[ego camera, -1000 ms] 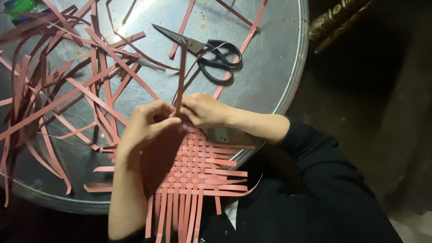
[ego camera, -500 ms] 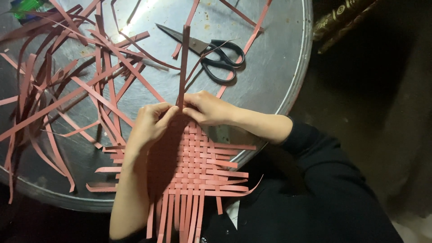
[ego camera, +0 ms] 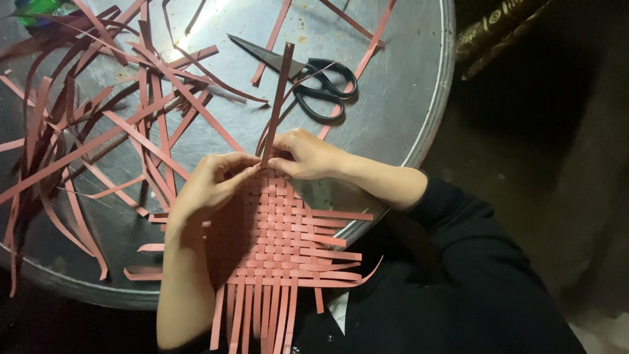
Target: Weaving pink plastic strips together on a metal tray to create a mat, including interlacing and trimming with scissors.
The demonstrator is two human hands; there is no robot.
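Observation:
A flat mat woven from pink paper strips [ego camera: 282, 242] lies at the near edge of a round metal table [ego camera: 406, 111], its loose ends hanging over the rim. My left hand [ego camera: 209, 183] rests on the mat's far left edge, fingertips pinching the weave. My right hand [ego camera: 304, 154] pinches the foot of a long pink strip [ego camera: 278, 98] that rises from the mat's far edge toward the scissors. Both hands meet at that strip's base.
Black-handled scissors [ego camera: 314, 82] lie shut on the table beyond my hands. Several loose pink strips [ego camera: 105, 137] are scattered over the left half of the table. A green object [ego camera: 36, 13] sits at the far left corner. Dark floor lies to the right.
The long strip has been drawn further into the mat and stands straighter. My hands stay at the mat's far edge, fingers shifted slightly.

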